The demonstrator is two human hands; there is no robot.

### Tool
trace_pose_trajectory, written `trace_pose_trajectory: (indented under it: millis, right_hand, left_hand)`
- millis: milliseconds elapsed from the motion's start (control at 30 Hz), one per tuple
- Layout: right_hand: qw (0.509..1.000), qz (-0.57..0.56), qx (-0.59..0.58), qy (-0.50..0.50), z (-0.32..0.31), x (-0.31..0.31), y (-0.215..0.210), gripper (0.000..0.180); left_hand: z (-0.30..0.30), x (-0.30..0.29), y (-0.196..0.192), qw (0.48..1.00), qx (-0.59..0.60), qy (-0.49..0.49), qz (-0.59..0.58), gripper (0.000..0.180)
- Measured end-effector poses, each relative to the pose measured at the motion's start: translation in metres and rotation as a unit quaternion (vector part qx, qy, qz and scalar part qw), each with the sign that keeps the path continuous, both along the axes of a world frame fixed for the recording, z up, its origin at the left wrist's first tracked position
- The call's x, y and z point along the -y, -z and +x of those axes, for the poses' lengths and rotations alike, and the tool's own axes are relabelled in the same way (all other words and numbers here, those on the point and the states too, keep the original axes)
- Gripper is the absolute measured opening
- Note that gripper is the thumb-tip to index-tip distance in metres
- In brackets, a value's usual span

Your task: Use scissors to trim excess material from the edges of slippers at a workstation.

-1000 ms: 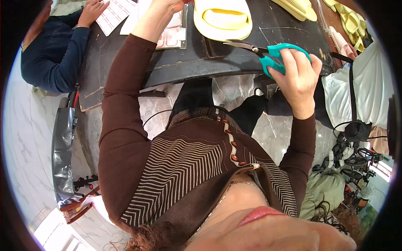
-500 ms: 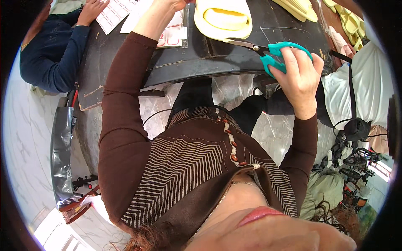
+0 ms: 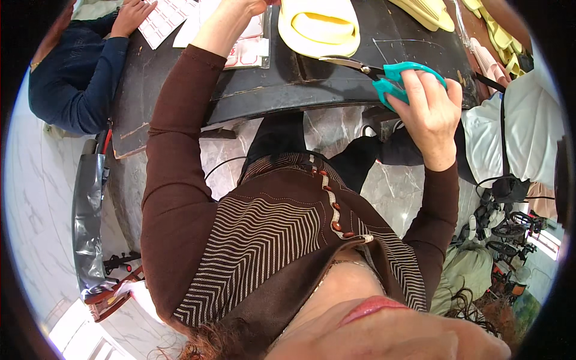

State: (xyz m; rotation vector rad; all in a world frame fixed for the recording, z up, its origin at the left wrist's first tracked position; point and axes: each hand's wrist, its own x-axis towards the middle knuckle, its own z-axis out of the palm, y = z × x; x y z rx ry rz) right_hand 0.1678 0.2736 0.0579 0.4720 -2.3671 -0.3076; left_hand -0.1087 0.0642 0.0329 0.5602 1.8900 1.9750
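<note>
Our right hand (image 3: 429,111) grips teal-handled scissors (image 3: 390,75) at the worktop's (image 3: 312,90) near edge, blades nearly shut, beside the pale yellow sole piece (image 3: 318,27). Our left hand (image 3: 249,6) reaches the far edge, its grip cut off, so we cannot tell. We seem mid-trim; next we would need the blades lined on the sole's edge.

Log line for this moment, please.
right hand: holds teal scissors | left hand: at top edge, grip unclear | pale yellow piece: on dark table
</note>
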Motion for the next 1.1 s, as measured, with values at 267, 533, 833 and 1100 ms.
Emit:
trace_pose_trajectory:
  millis: [267,533,833,1100]
  right_hand:
    - [1.0,-0.004,0.003,-0.008,0.002,0.001,-0.001,0.049]
    - [0.998,-0.034,0.043,0.01,0.005,0.002,-0.004,0.051]
    - [0.998,-0.027,0.055,0.031,0.006,0.011,-0.005,0.049]
    - [0.999,-0.018,0.035,0.018,0.001,0.019,-0.003,0.049]
  left_hand:
    - [0.014,-0.004,-0.008,1.0,-0.004,-0.023,0.018,0.022]
    - [-0.003,0.0,0.005,1.0,-0.001,-0.01,-0.015,0.024]
    - [0.01,-0.005,-0.001,1.0,-0.013,-0.022,0.009,0.026]
    - [0.01,-0.005,0.002,0.999,-0.014,-0.011,0.04,0.027]
